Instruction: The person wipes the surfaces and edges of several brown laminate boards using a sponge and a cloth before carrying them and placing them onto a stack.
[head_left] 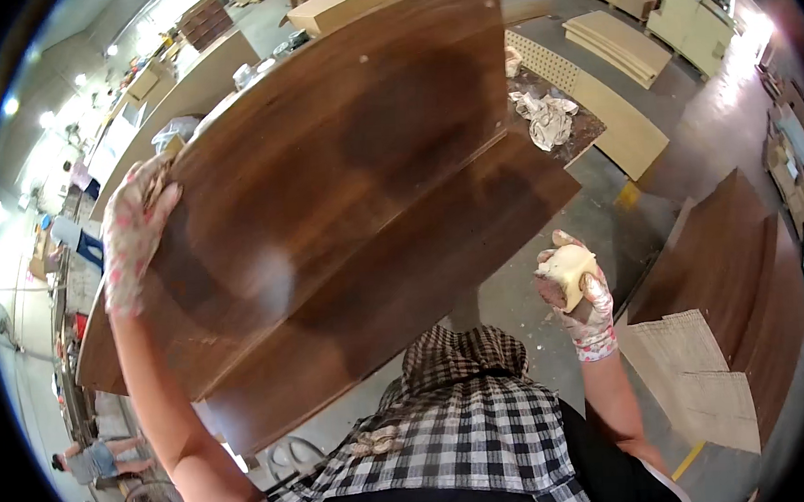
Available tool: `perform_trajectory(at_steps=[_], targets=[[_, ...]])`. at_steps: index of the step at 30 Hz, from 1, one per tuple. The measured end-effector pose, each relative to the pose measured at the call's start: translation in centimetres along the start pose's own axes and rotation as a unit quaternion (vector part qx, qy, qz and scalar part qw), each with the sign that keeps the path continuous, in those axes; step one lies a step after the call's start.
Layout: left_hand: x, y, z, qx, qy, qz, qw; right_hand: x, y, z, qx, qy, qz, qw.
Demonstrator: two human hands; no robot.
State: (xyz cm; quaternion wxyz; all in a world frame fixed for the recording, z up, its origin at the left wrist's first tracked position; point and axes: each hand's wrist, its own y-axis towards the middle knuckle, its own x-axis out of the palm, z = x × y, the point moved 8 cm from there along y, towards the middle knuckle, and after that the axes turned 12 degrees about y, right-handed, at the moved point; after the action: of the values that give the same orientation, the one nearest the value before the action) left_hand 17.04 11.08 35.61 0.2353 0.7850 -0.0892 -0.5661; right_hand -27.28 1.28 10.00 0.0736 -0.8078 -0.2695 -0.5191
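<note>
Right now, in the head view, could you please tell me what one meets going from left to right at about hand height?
Left hand in a floral glove → dark brown wooden panel it grips at the edge → right hand holding a pale cloth pad → dark panels lying on the floor.

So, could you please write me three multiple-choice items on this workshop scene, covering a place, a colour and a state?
1. Where is the left hand?
A. on the left edge of the dark wooden panel
B. on the floor
C. on the crumpled rags

2. What colour is the pad in the right hand?
A. blue
B. cream
C. black

3. How is the top panel lying?
A. flat on the stack
C. rolled up
B. tilted up at the left

Key: 1 A, gloved fingers wrap that edge; 2 B, pale pad; 3 B, its left side stands above the panel below.
</note>
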Motion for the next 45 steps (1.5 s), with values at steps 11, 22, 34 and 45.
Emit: perform_trajectory(at_steps=[11, 22, 34, 45], targets=[[17.5, 7.8, -8.3, -0.157, -0.103, -0.015, 0.982, -2.2, -2.0, 2.8, -0.112, -0.117, 0.219, 0.962], [29.5, -3.2, 2.6, -0.084, -0.195, -0.082, 0.974, -1.7, 3.3, 3.7, -0.043, -0.166, 0.182, 0.968], [25.8, -15.2, 4.6, -0.395, -0.549, 0.011, 0.737, -4.3, 19.7, 6.1, -0.018, -0.563, 0.010, 0.826], [23.1, -20.5, 3.9, -0.243, -0.581, -0.168, 0.758, 5.2, 28.2, 22.1, -0.016, -0.750, -0.163, 0.641]])
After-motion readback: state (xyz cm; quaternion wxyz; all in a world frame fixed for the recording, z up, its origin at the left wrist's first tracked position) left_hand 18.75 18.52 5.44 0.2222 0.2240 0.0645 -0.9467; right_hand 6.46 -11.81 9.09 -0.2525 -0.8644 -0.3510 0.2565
